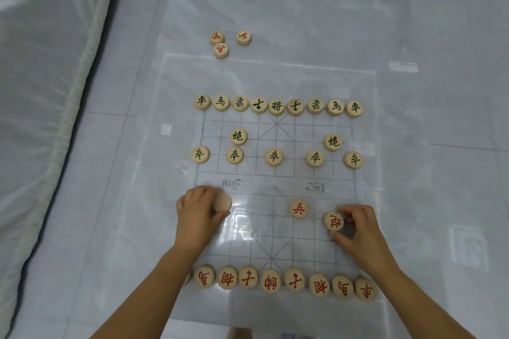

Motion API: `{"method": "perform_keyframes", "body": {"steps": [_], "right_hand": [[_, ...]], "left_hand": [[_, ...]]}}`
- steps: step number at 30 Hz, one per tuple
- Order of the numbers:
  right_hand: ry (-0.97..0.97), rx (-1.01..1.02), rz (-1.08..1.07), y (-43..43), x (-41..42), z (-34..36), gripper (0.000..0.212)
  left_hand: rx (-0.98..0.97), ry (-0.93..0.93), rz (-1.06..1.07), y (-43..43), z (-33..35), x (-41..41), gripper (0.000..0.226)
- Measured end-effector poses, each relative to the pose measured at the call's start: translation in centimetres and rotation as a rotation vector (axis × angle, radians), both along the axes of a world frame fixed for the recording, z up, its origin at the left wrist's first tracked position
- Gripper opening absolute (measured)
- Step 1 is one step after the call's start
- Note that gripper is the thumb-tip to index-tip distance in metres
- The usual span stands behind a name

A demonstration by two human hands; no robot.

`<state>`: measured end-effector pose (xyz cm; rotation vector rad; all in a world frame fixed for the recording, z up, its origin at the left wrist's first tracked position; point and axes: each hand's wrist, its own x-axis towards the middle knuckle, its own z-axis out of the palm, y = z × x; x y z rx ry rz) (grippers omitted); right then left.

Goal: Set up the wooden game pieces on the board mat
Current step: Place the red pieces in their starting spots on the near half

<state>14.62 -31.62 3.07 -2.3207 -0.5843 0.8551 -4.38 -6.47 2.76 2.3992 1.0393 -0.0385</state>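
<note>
The mat [275,82] is thin, clear and glossy plastic printed with a faint grid, lying on pale floor [110,201] tiles that show through it. The pieces are flat, round discs of light wood with carved, inked characters.

The left hand [198,212] is curled over one disc [223,202], its grip closed round the rim. Most of that face is covered, and the mark may be red, though I can't read it. The right hand [358,231] pinches a red-marked disc [333,221] by its edge between thumb and fingertips, tilted up off the mat.

Just to the inside of the right grip, a red soldier [298,208] lies flat on the grid. Below both grips, toward the person, the red row [271,281] lines the near edge. Its leftmost disc is all but hidden behind the left forearm.

Beyond the grips lie the black soldiers [274,157], two black cannons [238,136] and the black back row [276,106]. Three spare discs [221,50] with red marks cluster farther out, past the printed grid.

A bed [41,91] with a white sheet is cut off at the left.
</note>
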Motion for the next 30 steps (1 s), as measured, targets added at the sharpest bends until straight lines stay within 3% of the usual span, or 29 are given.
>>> {"method": "perform_keyframes", "body": {"steps": [7, 12, 19, 24, 30], "right_hand": [[0.010, 0.030, 0.011, -0.2, 0.4, -0.3, 0.046], [0.003, 0.040, 0.015, -0.3, 0.5, -0.3, 0.045], [0.003, 0.051, 0.019, -0.4, 0.6, -0.5, 0.045], [0.008, 0.043, 0.019, -0.3, 0.6, -0.4, 0.045], [0.000, 0.043, 0.017, -0.3, 0.4, -0.5, 0.045]], "left_hand": [[-0.021, -0.005, -0.057, 0.4, 0.2, -2.1, 0.058], [-0.128, 0.018, 0.260, 2.0, 1.0, -4.2, 0.072], [-0.240, 0.026, 0.177, 1.6, 0.9, -5.5, 0.045], [-0.276, 0.013, 0.263, 0.7, 1.0, -5.0, 0.053], [-0.265, 0.003, 0.199, 0.2, 1.2, -5.8, 0.042]]}}
